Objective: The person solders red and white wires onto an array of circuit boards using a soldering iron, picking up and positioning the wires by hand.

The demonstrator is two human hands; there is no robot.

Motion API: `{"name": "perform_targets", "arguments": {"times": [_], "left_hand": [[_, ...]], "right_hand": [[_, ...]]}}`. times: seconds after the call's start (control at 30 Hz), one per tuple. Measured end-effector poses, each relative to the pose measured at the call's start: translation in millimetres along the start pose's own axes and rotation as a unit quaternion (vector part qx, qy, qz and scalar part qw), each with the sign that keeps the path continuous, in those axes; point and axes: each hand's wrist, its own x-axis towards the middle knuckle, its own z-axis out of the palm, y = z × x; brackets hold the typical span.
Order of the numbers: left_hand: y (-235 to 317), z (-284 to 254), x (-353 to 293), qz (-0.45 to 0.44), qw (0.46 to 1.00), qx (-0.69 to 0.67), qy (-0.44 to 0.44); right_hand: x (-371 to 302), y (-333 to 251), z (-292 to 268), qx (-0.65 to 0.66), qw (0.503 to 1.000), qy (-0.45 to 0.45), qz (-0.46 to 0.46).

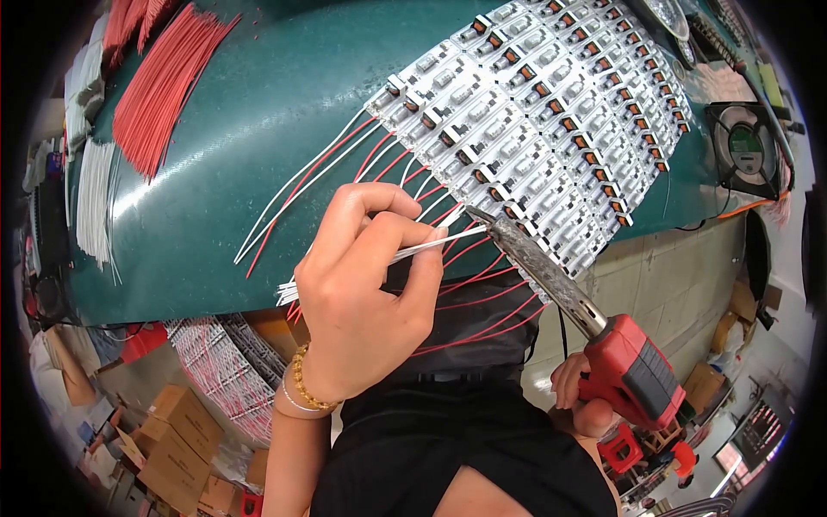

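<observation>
My left hand [370, 258] pinches several white wires [422, 247] between thumb and fingers; their ends point at the near edge of a large panel of circuit boards [534, 112]. Wrapped in my right hand [575, 392] is a red and black soldering gun [633, 370]. Its dark, long barrel reaches up to the left, with the tip close to the held wire ends at the panel's edge. Whether tip and wire touch I cannot tell. Red and white wires [314, 168] trail from the panel's left edge, and more red wires [487, 332] hang from it below my left hand.
Bundles of red wires [164, 95] and white wires [95, 202] lie on the green tabletop [267, 77] at the left. A small square fan [745, 148] stands at the right. Below the table's edge are another wired panel [220, 370] and cardboard boxes [177, 444].
</observation>
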Motion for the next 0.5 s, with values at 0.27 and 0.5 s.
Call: {"name": "perform_targets", "arguments": {"times": [0.27,0.5], "left_hand": [[-6,3,-4,0.018,1.000,0.008,0.017],[-7,1,-5,0.023,0.999,0.012,0.020]], "right_hand": [[15,-10,10,0.246,0.968,-0.036,0.023],[7,3,8,0.198,0.979,-0.050,-0.018]]}}
